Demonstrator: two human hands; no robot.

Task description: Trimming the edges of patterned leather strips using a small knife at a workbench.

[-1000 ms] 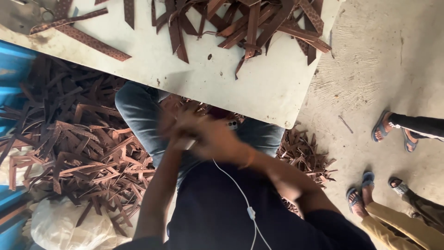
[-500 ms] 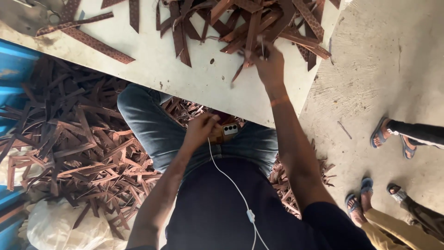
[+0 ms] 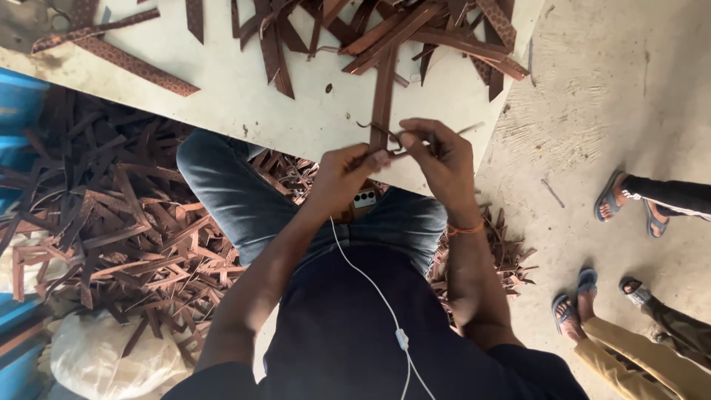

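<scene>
- White board (image 3: 244, 104): my chosen landmark, a pale work surface lying across the top of the view; I see its near edge running just above my knees.
- Brown strip (image 3: 383, 96): a long leather-like band, lying lengthwise on the board, its lower end at the board's near edge, between my two hands.
- Left hand (image 3: 348, 167): at the board's near edge, fingers pinched narrowly on the strip's lower end.
- Right hand (image 3: 441, 159): just beside the left, also at the near edge, fingertips closed on the same end (the exact contact is partly hidden).
- Heap of strips (image 3: 415, 30): piled at the board's far side.
- Scrap offcuts (image 3: 111, 230): littering the floor below the board's left part.
</scene>
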